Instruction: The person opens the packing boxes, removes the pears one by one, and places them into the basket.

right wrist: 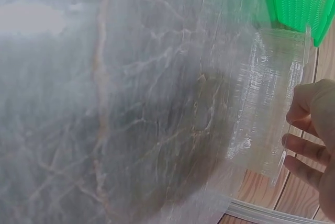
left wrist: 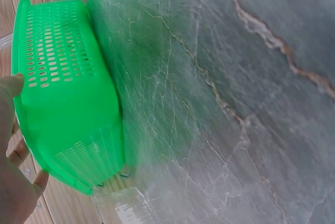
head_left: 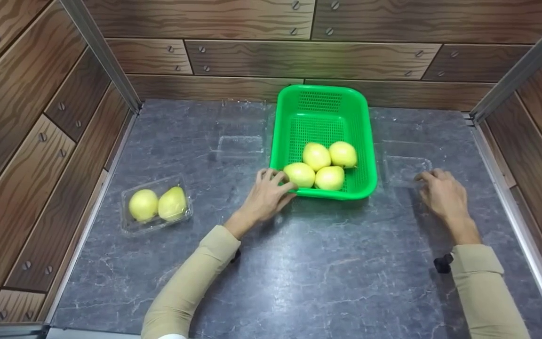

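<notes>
A green plastic basket [head_left: 371,155] stands at the back middle, with several yellow-green pears [head_left: 316,157] grouped in its near half. My left hand [head_left: 266,194] grips the basket's rim at the near left corner, fingers hooked over the edge; the left wrist view shows the thumb [left wrist: 17,84] against the rim. Right of the basket is a clear plastic container [right wrist: 267,93], hard to see against the table. At its near right edge, my right hand [head_left: 445,197] pinches the rim with thumb and fingertips.
A clear clamshell box [head_left: 151,230] holding two pears [head_left: 143,205] lies at the left. Another clear container [head_left: 240,145] sits just left of the basket. Wood-patterned walls [head_left: 252,56] bound the dark marbled tabletop [head_left: 337,282] at the back and sides.
</notes>
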Available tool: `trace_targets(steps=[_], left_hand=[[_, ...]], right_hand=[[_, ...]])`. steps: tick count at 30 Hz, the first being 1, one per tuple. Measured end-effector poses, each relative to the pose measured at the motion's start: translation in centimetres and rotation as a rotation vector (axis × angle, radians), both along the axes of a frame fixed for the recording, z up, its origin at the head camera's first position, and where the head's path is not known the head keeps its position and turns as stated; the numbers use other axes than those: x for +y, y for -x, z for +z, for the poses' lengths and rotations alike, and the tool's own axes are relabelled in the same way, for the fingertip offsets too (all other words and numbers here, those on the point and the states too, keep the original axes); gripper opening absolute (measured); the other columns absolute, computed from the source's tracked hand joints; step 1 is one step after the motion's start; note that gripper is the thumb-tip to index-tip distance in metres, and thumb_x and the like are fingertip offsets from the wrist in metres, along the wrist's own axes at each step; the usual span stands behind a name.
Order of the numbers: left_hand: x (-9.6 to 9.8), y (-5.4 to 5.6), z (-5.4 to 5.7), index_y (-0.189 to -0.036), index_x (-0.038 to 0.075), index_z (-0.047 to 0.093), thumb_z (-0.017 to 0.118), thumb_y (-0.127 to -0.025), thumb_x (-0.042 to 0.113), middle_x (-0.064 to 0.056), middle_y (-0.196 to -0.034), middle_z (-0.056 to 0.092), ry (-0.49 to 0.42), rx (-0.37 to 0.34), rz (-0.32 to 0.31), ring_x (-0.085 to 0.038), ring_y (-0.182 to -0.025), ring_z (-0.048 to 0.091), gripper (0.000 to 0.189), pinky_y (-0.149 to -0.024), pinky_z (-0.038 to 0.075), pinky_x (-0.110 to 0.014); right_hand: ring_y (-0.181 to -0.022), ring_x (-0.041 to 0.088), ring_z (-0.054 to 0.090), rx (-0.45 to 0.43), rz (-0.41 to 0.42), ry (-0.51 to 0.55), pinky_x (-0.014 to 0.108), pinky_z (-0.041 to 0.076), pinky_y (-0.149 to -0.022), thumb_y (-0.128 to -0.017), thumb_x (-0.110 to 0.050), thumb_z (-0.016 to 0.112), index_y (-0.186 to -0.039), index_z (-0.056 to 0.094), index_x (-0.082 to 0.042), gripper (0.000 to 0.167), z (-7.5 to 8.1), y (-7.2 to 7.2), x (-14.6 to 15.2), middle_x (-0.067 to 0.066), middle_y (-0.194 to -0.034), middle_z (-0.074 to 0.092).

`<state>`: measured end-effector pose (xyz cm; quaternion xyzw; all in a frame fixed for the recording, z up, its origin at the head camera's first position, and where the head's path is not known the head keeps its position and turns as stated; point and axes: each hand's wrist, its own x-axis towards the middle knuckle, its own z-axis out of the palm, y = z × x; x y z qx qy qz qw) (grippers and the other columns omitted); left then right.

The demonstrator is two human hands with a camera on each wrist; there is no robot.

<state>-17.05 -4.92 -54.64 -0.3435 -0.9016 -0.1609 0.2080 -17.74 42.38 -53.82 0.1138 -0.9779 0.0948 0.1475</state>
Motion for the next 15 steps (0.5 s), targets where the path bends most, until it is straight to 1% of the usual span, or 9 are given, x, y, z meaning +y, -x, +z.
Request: trace_targets(steps=[4, 8, 11, 15], left_hand=[[0.1, 0.0, 0.0, -0.110, 0.025, 0.073, 0.068, -0.102, 0.036, -0.005, -0.115, 0.069, -0.003, -0.004, -0.004, -0.029, -0.112, 0.062, 0.014, -0.104, 0.051, -0.055], [0.1, 0.0, 0.1, -0.112, 0.025, 0.073, 0.068, -0.102, 0.035, -0.005, -0.115, 0.069, -0.002, -0.014, -0.007, -0.029, -0.113, 0.063, 0.015, -0.105, 0.050, -0.056], [0.0, 0.0, 0.1, -0.113, 0.026, 0.073, 0.068, -0.102, 0.036, -0.005, -0.116, 0.069, 0.006, -0.016, -0.001, -0.029, -0.114, 0.063, 0.016, -0.106, 0.050, -0.056], [0.0, 0.0, 0.1, -0.111, 0.025, 0.073, 0.071, -0.100, 0.034, -0.005, -0.115, 0.069, 0.000, -0.010, 0.003, -0.029, -0.113, 0.063, 0.014, -0.106, 0.051, -0.056]], right_hand=[[-0.094, 0.049, 0.063, 0.016, -0.003, 0.003, 0.064, 0.054, -0.068, -0.087, 0.000, 0.070, -0.112, 0.074, -0.006, 0.026, 0.1, -0.1, 0.0, 0.025, -0.103, 0.066], [-0.097, 0.048, 0.063, 0.052, -0.011, 0.006, 0.063, 0.055, -0.072, -0.087, -0.002, 0.073, -0.114, 0.072, -0.005, 0.027, 0.4, -0.4, -0.5, 0.025, -0.108, 0.066], [-0.098, 0.048, 0.064, 0.102, 0.000, 0.013, 0.062, 0.055, -0.072, -0.087, -0.004, 0.074, -0.114, 0.072, -0.005, 0.027, 0.8, -0.7, -1.2, 0.025, -0.110, 0.067], [-0.092, 0.046, 0.065, 0.194, 0.046, 0.038, 0.060, 0.055, -0.068, -0.086, -0.006, 0.075, -0.112, 0.074, -0.004, 0.026, 1.6, -1.0, -2.5, 0.023, -0.106, 0.069]])
